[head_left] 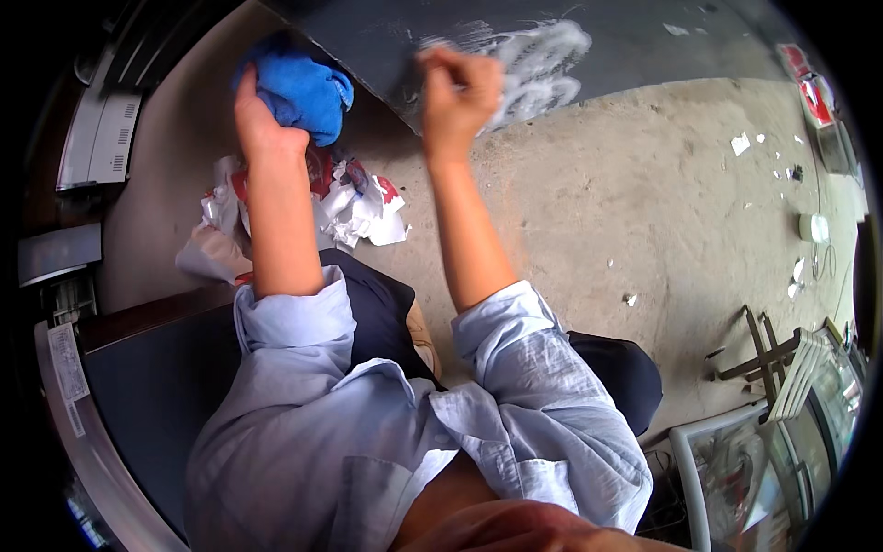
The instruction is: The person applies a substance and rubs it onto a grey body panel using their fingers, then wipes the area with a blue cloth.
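Observation:
A bunched blue cloth point(305, 89) is gripped in my left hand point(267, 124), just off the left corner of a dark flat panel point(644, 66). Whitish foam-like smears point(544, 63) cover part of the panel by its near edge. Over the left end of these smears is my right hand point(464, 97), its fingers curled together and slightly blurred. Whatever the right fingers may hold is hidden.
Crumpled white and red paper point(363, 210) lies on the concrete floor point(570, 212) below my left forearm. Grey-white appliances point(99, 143) line the left side. At lower right are a slatted stool point(796, 373) and a grey-framed glass door point(685, 460). Paper scraps point(740, 143) dot the floor.

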